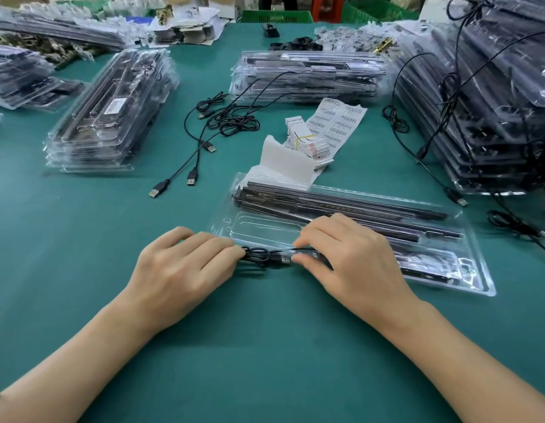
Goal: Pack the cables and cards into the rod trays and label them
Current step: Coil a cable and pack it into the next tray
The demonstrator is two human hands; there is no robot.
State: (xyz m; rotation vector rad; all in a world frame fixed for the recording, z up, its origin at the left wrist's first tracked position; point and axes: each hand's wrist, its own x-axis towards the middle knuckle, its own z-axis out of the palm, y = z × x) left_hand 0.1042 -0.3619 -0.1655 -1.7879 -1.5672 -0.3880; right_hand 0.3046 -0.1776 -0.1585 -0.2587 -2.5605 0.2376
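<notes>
Progress looks midway: stacks point(112, 111) of filled trays ring the table point(265, 346), yet loose cables point(228, 123), cards point(308, 145) and labels point(341, 123) wait. The left hand point(186, 270) and right hand point(350, 257) pinch a coiled cable point(262, 256), fingers clamped on its ends, at the open tray point(478, 288). It holds rods point(341, 203); its near pocket looks empty.

tray point(466, 279): clear glossy plastic | table point(265, 346): matt green | rods point(341, 206): dark matt

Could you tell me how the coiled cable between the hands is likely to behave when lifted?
Probably floppy: the coiled cable is thin, so its loops may spring loose unless pinched. Likely light, and its USB plug may dangle.
</notes>
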